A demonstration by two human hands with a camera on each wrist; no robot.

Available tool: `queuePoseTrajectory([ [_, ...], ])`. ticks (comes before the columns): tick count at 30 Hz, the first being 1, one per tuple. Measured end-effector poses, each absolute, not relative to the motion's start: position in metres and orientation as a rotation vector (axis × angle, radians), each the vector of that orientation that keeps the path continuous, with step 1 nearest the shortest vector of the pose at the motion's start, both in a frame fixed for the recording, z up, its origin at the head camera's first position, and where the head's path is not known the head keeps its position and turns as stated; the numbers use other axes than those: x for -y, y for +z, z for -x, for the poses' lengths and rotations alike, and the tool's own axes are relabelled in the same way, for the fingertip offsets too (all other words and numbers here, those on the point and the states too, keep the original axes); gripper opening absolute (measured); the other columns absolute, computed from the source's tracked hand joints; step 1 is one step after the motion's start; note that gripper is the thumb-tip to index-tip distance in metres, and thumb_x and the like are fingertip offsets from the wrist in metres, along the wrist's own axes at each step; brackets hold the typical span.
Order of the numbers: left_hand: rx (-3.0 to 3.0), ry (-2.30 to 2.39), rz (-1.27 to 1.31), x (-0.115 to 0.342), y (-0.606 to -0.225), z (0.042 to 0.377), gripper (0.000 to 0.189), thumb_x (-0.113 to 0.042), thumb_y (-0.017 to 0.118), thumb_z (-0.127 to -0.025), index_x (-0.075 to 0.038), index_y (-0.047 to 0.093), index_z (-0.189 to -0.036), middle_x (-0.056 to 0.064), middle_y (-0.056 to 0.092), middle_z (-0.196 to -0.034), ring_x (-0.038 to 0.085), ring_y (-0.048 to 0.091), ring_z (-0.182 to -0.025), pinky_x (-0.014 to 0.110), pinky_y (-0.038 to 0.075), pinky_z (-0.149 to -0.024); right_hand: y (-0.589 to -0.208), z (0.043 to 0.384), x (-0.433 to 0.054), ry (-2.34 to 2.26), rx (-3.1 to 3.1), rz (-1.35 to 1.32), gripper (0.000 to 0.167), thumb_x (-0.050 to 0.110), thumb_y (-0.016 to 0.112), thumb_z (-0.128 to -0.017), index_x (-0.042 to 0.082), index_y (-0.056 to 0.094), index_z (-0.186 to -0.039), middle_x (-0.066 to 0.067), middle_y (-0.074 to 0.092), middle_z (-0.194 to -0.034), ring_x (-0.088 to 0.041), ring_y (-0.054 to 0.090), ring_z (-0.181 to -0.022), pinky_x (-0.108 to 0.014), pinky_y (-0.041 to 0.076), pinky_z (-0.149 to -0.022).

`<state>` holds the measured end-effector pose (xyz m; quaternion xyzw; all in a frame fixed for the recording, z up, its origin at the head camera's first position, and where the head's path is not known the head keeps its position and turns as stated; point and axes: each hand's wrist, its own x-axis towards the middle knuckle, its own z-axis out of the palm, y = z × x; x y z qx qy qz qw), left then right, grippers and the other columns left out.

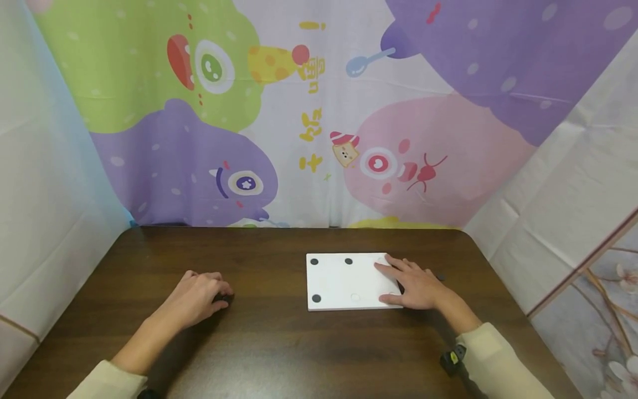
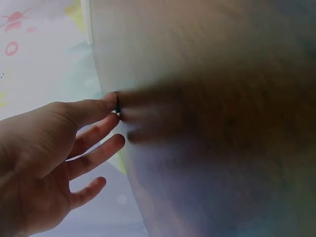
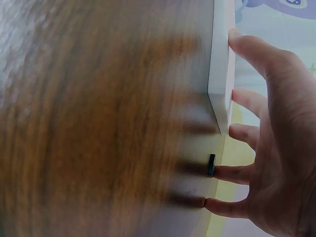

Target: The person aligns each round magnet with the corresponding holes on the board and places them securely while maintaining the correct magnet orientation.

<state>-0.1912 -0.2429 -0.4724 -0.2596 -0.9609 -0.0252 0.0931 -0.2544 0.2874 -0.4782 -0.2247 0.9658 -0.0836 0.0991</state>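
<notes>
A flat white board lies on the brown table, with black round pieces on it at the back left, back middle and front left. Faint pale circles mark the rest of its top. My right hand rests on the board's right end, thumb and nearest fingers spread over it. In the right wrist view, a small black piece stands by the tip of another finger, off the board. To the left, my left hand pinches a small dark piece between thumb and fingertip, close to the tabletop; the fingers mostly hide it.
The dark wooden table ends at a curtain printed with cartoon figures. Pale cloth walls stand on both sides. A strap with a small black device sits at the right sleeve.
</notes>
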Motion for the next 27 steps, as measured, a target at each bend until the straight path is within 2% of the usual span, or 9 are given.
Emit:
queuePoseTrajectory([
  [12, 2.845, -0.11, 0.77, 0.2445, -0.4713, 0.1952, 0.018, -0.026, 0.098, -0.085, -0.03, 0.082, -0.091, -0.013, 0.077, -0.089, 0.012, 0.075, -0.083, 0.052, 0.054, -0.082, -0.477, 0.2553, -0.2875, -0.25, -2.85, 0.654, 0.092, 0.076, 0.067, -0.101, 0.032, 0.039, -0.176, -0.013, 0.03, -0.188, -0.061, 0.037, -0.165, -0.093, 0.035, -0.116],
  [19, 2.83, -0.112, 0.751, 0.2435, -0.4724, 0.1964, 0.02, -0.024, 0.097, -0.081, -0.03, 0.079, -0.087, -0.016, 0.071, -0.081, 0.006, 0.066, -0.074, 0.048, 0.052, -0.081, -0.4777, 0.2556, -0.2877, -0.249, -2.858, 0.659, 0.092, 0.076, 0.067, -0.101, 0.032, 0.039, -0.176, -0.013, 0.031, -0.188, -0.061, 0.038, -0.165, -0.093, 0.036, -0.115],
  [27, 2.792, -0.133, 0.752, 0.2433, -0.477, 0.1949, 0.021, -0.022, 0.096, -0.078, -0.032, 0.079, -0.087, -0.02, 0.067, -0.078, 0.002, 0.065, -0.073, 0.047, 0.053, -0.081, -0.4783, 0.2546, -0.2875, -0.258, -2.855, 0.664, 0.092, 0.075, 0.068, -0.101, 0.032, 0.039, -0.176, -0.013, 0.031, -0.188, -0.061, 0.037, -0.165, -0.093, 0.036, -0.115],
])
